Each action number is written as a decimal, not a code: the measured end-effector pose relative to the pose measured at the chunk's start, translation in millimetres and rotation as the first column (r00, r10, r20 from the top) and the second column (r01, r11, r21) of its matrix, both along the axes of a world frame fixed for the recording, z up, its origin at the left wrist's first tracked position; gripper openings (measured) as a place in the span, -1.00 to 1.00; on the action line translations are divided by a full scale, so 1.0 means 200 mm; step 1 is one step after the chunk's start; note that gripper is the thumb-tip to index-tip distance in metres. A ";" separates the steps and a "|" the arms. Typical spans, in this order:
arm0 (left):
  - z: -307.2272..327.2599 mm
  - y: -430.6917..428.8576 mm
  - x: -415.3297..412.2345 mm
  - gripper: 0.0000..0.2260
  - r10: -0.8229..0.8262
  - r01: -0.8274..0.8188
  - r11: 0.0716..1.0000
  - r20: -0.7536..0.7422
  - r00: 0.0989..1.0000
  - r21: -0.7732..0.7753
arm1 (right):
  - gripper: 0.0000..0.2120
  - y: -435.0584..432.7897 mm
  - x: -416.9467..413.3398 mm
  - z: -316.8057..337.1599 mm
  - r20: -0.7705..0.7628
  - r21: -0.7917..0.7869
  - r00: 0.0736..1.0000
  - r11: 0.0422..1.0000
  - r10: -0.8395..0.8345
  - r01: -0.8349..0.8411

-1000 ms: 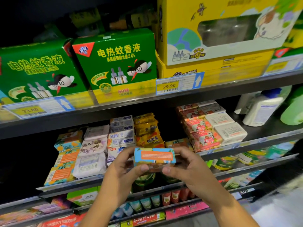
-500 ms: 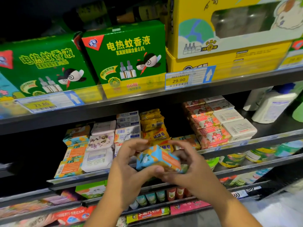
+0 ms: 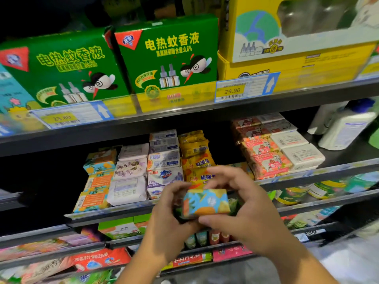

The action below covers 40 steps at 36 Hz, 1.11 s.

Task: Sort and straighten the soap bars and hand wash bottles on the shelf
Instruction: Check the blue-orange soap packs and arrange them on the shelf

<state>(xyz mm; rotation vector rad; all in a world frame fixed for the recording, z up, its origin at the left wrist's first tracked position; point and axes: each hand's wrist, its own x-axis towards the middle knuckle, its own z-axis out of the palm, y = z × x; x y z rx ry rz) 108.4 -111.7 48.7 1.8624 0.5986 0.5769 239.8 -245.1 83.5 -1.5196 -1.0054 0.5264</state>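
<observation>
A: While both hands are up before the shelf (image 3: 110, 214), where is the soap bar (image 3: 206, 202)?
B: Between them, held clear of the shelf's front edge. The left hand (image 3: 164, 220) grips its left end and the right hand (image 3: 248, 210) its right end, fingers (image 3: 225, 174) curled round it.
A: And behind?
B: Soap stacks (image 3: 127, 173) lie in rows, and a white bottle (image 3: 344, 130) stands far right.
</observation>
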 end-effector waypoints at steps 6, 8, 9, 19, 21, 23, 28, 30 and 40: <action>0.04 0.05 -0.05 -0.33 0.176 -0.001 0.860 0.294 0.939 -0.511 | -0.42 -0.01 0.08 -0.01 -0.240 0.054 0.971 0.999 0.008 0.005; 0.07 0.03 -0.04 -0.34 0.247 0.000 0.789 0.317 0.916 -0.615 | -0.44 0.01 0.08 -0.03 -0.425 0.054 0.904 0.998 0.045 -0.024; 0.09 0.02 -0.03 -0.37 0.268 -0.025 0.779 0.298 0.916 -0.626 | -0.46 0.02 0.08 -0.05 -0.501 0.030 0.864 0.999 0.042 -0.032; 0.03 0.02 -0.07 -0.80 0.088 -0.177 0.596 -0.155 0.984 -0.784 | -0.64 0.08 0.05 -0.15 -0.655 -0.370 0.744 0.915 -0.132 -0.163; 0.01 0.02 -0.07 -0.81 0.072 -0.201 0.630 -0.201 0.977 -0.750 | -0.61 0.08 0.06 -0.16 -0.632 -0.402 0.762 0.900 -0.140 -0.168; 0.01 0.02 -0.07 -0.88 0.092 -0.209 0.650 -0.197 0.976 -0.730 | -0.62 0.09 0.06 -0.16 -0.590 -0.408 0.800 0.895 -0.109 -0.179; 0.03 0.05 -0.06 -0.79 0.183 -0.209 0.719 -0.109 0.977 -0.663 | -0.72 0.12 0.06 -0.12 -0.581 -0.319 0.813 0.930 -0.039 -0.184; 0.04 0.07 -0.05 -0.77 0.226 -0.197 0.724 -0.044 0.973 -0.661 | -0.71 0.14 0.06 -0.09 -0.589 -0.258 0.808 0.953 -0.025 -0.158; 0.03 0.09 -0.04 -0.64 0.154 -0.107 0.929 0.107 0.982 -0.353 | -0.83 0.25 0.02 -0.05 -0.319 -0.139 0.947 0.986 0.038 -0.087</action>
